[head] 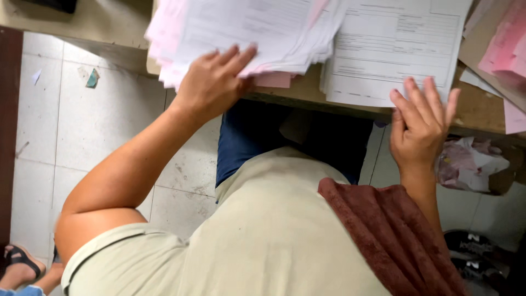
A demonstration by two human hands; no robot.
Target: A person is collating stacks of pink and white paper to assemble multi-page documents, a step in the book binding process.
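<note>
- The paper stack (246,33), a loose fan of white and pink sheets, lay at the near edge of the bench (482,109) and overhung that edge toward the person.
- The bench itself was a worn brownish top running across the upper part of the view (only its near edge and a strip of surface showed).
- A second pile of white printed forms (394,49) sat just beside the first, to its right, also at the near edge.
- More pink papers (507,49) lay at the bench's right end, well apart from the hands.
- A dark red towel (394,235) hung over the person's right shoulder.
- A crumpled plastic bag (471,161) lay below the bench edge at the right.
- The left hand (213,82) rested flat on the overhanging sheets, fingers stretched and together, pressing rather than gripping.
- The right hand (419,129) was spread wide open, fingertips touching the lower edge of the white forms, clasping nothing.
</note>
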